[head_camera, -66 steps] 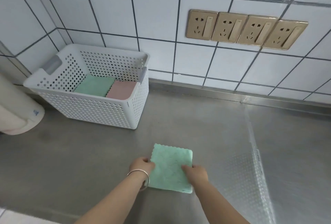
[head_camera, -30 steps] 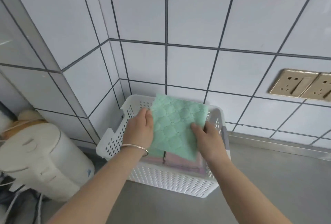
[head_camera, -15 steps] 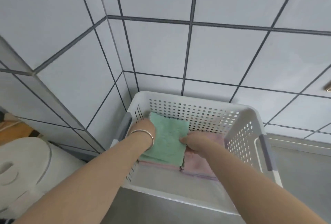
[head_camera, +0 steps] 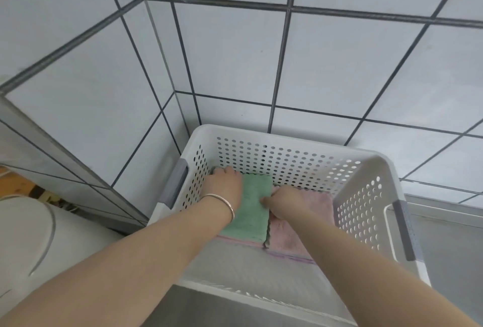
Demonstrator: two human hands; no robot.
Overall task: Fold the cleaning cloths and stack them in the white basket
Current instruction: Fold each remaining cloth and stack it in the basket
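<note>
Laying a folded green cloth inside the white basket

Resting on the left stack, beside a pink cloth at 3 o'clock; left hand lying flat at the cloth's 9 o'clock edge, right hand pinching the 3 o'clock edge with curled fingers, over a steel counter

The basket is white plastic, smooth and faintly glossy, its walls punched with round holes and its grips a matt grey plastic. Inside lie soft, fuzzy cloths, a green cloth beside a pink cloth, both with a napped, matt pile. The wall tiles look glazed and smooth with dark matt grout, the counter is brushed metal with a dull sheen, and the bangle on the left wrist is thin shiny metal.
</note>
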